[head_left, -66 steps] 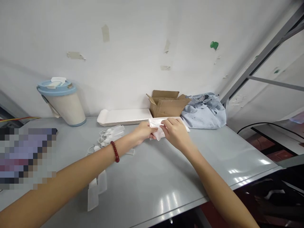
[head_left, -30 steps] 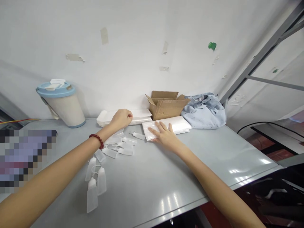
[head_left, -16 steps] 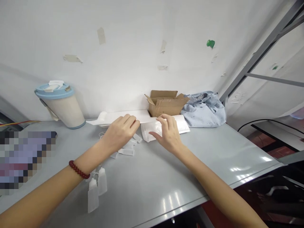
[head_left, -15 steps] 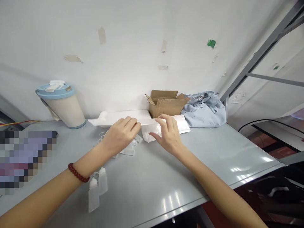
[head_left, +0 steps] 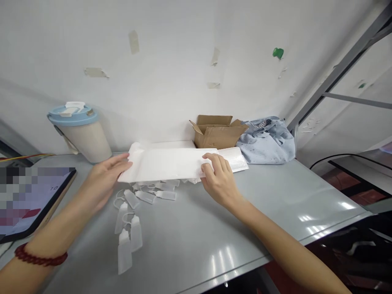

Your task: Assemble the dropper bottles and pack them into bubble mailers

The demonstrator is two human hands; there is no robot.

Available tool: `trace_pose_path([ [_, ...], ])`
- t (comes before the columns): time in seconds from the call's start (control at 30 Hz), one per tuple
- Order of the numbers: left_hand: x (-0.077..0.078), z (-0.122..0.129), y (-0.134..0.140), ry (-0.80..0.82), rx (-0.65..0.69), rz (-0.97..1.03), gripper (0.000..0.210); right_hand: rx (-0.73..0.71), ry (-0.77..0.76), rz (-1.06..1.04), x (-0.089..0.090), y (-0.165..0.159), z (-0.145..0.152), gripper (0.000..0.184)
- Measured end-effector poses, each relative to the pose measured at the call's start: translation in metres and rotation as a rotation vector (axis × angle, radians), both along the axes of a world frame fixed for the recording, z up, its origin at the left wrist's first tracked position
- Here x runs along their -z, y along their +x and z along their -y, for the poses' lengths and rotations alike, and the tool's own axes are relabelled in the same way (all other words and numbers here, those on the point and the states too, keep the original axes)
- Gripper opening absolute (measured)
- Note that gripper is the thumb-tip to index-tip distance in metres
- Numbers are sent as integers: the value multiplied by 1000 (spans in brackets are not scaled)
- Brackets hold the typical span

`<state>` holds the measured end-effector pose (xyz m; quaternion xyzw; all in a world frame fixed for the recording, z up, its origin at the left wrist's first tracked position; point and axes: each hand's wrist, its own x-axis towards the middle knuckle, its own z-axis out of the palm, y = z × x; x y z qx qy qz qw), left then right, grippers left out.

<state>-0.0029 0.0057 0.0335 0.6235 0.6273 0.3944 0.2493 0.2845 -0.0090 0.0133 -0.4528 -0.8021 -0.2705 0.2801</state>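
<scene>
A flat white envelope (head_left: pixel 171 163) stretches between my hands, a little above the table. My right hand (head_left: pixel 219 177) grips its right end, with fingers bent over the sheet. At the left end, where the envelope looks folded or puckered, the fingertips of my left hand (head_left: pixel 105 175) close on the edge; part of their hold is hidden. Below the envelope lie several small translucent dropper bottles (head_left: pixel 145 197) with looped cap straps. Nearer to me are more such bottles (head_left: pixel 124 253). A shiny silvery-white mailer (head_left: pixel 234 159) lies behind my right hand.
An open cardboard box (head_left: pixel 219 136) stands by the wall, beside a light blue cloth bag (head_left: pixel 266 143). A tumbler with a blue lid (head_left: pixel 82 134) is at the back left. A tablet (head_left: pixel 39 208) rests at the left of the grey table (head_left: pixel 196 245).
My left hand has moved left, from near my right hand to the envelope's left end. The envelope has tilted, showing its broad face. My right hand has closed on it.
</scene>
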Motion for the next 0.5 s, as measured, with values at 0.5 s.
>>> trace_pose_path([
  [0.5, 8, 61, 51, -421, 420, 398, 25, -425, -555, 165, -10, -22, 47, 78],
])
